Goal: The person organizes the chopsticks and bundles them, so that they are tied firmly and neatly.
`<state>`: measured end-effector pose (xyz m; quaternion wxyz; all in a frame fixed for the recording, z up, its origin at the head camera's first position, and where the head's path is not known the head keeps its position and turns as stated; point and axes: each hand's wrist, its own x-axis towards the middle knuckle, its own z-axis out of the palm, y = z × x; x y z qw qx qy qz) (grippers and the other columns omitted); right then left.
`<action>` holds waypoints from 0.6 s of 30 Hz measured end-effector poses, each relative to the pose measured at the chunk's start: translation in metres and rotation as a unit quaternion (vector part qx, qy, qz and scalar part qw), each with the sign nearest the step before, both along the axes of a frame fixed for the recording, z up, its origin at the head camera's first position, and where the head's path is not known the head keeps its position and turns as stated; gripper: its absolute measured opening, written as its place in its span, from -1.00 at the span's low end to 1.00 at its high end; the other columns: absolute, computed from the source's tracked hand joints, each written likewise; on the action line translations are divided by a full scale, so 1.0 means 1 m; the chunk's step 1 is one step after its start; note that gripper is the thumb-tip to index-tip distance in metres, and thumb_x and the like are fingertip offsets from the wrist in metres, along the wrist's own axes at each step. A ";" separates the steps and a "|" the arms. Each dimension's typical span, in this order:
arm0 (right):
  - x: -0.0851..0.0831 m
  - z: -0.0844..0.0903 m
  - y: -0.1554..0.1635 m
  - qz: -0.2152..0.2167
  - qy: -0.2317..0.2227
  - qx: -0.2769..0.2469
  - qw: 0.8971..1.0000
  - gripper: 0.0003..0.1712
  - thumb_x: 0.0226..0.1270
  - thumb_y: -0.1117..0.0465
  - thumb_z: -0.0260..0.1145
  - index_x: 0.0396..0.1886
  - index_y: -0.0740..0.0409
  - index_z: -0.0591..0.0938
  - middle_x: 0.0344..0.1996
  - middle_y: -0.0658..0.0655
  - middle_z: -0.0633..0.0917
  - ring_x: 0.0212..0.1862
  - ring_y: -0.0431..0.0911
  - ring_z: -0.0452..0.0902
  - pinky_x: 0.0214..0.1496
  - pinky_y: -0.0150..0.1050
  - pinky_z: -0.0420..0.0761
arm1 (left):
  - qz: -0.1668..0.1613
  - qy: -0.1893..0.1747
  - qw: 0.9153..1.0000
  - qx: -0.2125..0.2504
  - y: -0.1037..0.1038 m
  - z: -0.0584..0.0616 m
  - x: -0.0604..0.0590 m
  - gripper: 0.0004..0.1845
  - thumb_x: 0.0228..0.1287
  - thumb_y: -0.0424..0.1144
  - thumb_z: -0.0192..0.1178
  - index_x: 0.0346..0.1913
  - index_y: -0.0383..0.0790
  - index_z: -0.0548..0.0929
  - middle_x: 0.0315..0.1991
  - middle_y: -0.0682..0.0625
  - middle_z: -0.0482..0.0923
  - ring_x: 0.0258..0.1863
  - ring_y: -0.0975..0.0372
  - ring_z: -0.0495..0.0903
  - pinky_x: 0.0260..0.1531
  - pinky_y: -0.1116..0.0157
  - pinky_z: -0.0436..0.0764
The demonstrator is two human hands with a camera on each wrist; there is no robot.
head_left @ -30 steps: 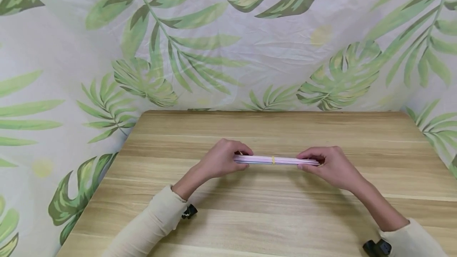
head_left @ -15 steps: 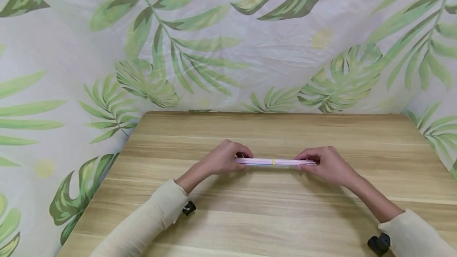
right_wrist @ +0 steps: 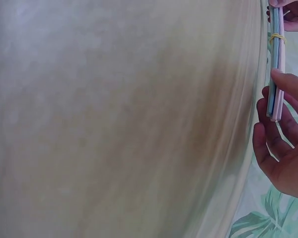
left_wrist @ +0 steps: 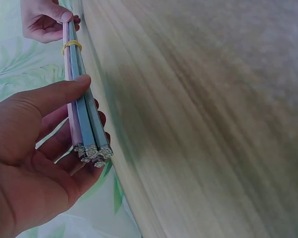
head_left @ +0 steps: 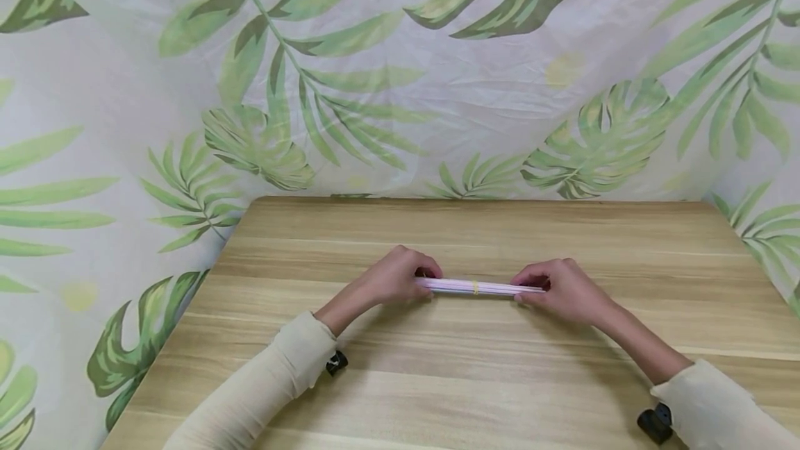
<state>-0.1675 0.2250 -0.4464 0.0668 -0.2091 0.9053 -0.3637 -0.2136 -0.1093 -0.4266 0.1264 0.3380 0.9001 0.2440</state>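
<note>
A bundle of chopsticks [head_left: 453, 286] in pink and blue is held level above the wooden table, with a yellow rubber band [head_left: 475, 288] round its middle. My left hand [head_left: 400, 278] grips the thicker end, its thumb [left_wrist: 72, 94] lying along the sticks and its fingers beneath. Silvery patterned butts [left_wrist: 93, 153] poke out past that hand in the left wrist view. At the thinner end, my right hand [head_left: 567, 290] pinches the chopsticks between thumb and fingers. The tips [right_wrist: 274, 118] project a little beyond the right thumb in the right wrist view.
The wood-grain table [head_left: 437, 387] reaches back to a leaf-printed cloth [head_left: 375, 75], which also hangs along both sides. Black wrist cameras [head_left: 336, 363] sit under the two light sleeves [head_left: 269, 380].
The right hand and its end of the bundle have come slightly left and lower in view. The left hand has shifted a little right. Both keep their hold.
</note>
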 end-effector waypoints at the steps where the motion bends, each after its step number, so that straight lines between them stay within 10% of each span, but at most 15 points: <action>1: 0.000 0.000 0.000 0.000 0.000 0.001 1.000 -0.86 0.31 0.22 0.60 -0.15 0.01 0.86 -0.30 -0.11 0.85 -0.31 -0.31 0.62 -0.23 -0.37 0.62 | 0.003 -0.005 1.000 -0.004 0.000 -0.001 0.000 -0.75 0.19 -0.36 0.58 -0.08 -0.09 0.85 -0.20 0.11 0.83 -0.22 0.34 0.67 -0.09 0.31 0.65; 18: 0.004 0.001 0.000 -0.010 0.023 0.039 0.999 -0.82 0.31 0.19 0.60 -0.11 0.00 0.86 -0.27 -0.13 0.84 -0.24 -0.31 0.64 -0.16 -0.34 0.61 | 0.016 0.010 1.000 -0.019 -0.002 0.000 0.008 -0.72 0.25 -0.31 0.56 0.02 -0.21 0.83 -0.10 -0.02 0.83 -0.13 0.20 0.74 -0.02 0.20 0.70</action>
